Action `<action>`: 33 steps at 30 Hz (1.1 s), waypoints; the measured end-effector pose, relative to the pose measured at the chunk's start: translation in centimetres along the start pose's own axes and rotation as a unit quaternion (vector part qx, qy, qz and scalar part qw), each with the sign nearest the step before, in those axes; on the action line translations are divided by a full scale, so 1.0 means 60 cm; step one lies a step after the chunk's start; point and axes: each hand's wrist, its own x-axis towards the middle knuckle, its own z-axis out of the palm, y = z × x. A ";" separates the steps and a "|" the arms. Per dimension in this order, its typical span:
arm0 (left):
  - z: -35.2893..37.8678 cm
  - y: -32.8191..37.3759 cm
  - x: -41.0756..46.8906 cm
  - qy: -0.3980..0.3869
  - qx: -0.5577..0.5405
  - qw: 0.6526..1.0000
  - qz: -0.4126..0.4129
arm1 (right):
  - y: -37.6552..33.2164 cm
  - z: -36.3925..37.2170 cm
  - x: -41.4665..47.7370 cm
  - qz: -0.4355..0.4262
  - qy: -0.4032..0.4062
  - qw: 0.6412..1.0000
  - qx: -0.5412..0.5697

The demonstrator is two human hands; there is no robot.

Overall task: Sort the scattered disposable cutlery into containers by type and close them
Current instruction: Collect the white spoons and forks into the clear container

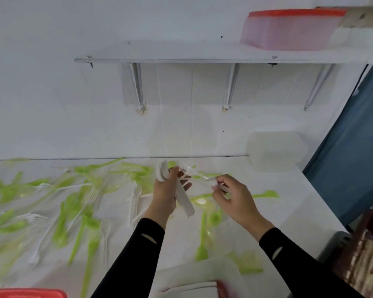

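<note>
left hand (165,190): fingers curled tight round a white bundle (184,203) of cutlery, heads at the far end, handles slanting back toward the near edge
white bundle: up off the counter (289,201), dead centre of the scene; spoons or knives, the blur won't say
right hand (235,196): just right of the left one, thumb and fingertips pinching a thin pale piece (202,178)
pale piece: its far tip reaches toward the bundle; touching or not, cannot tell
green cutlery (88,222): strewn all across the left and middle of the counter, white forks (41,186) mixed in among it
green spoon (267,194): lying alone, just right of the right hand
clear container (276,151): far right on the counter, against the wall
pale tub (202,274): near edge, between the two black sleeves (138,254), blurred
red lid (26,293): near-left corner
shelf (202,60): on the far wall, a red-lidded pink box (289,33) at its right end
</note>
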 end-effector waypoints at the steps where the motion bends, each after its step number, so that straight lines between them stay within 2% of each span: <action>1: -0.002 -0.001 0.000 0.006 -0.022 1.000 0.000 | 0.001 0.004 -0.002 -0.019 -0.008 0.999 -0.036; 4: 0.000 0.001 0.000 -0.018 -0.044 0.999 0.005 | -0.005 0.010 -0.006 -0.060 -0.021 0.995 -0.082; 9: 0.002 -0.007 0.003 -0.074 -0.031 0.996 -0.027 | -0.007 0.008 -0.006 -0.082 -0.051 0.988 -0.123; 15: 0.001 -0.011 0.008 -0.073 -0.038 0.996 -0.031 | -0.005 0.014 -0.007 -0.093 -0.065 0.983 -0.147; 21: -0.005 -0.006 0.006 -0.044 -0.020 0.999 -0.022 | -0.007 0.003 -0.001 -0.089 -0.004 0.988 -0.129; 28: 0.004 -0.008 -0.002 -0.066 0.024 0.997 -0.032 | -0.004 -0.002 -0.001 -0.146 -0.062 0.971 -0.179; 30: 0.003 -0.008 -0.001 -0.062 0.010 0.998 -0.029 | -0.001 0.000 -0.003 -0.118 -0.079 0.979 -0.144; 33: -0.004 -0.006 0.003 -0.075 -0.027 0.997 0.008 | 0.001 -0.001 0.000 -0.005 -0.081 0.996 -0.019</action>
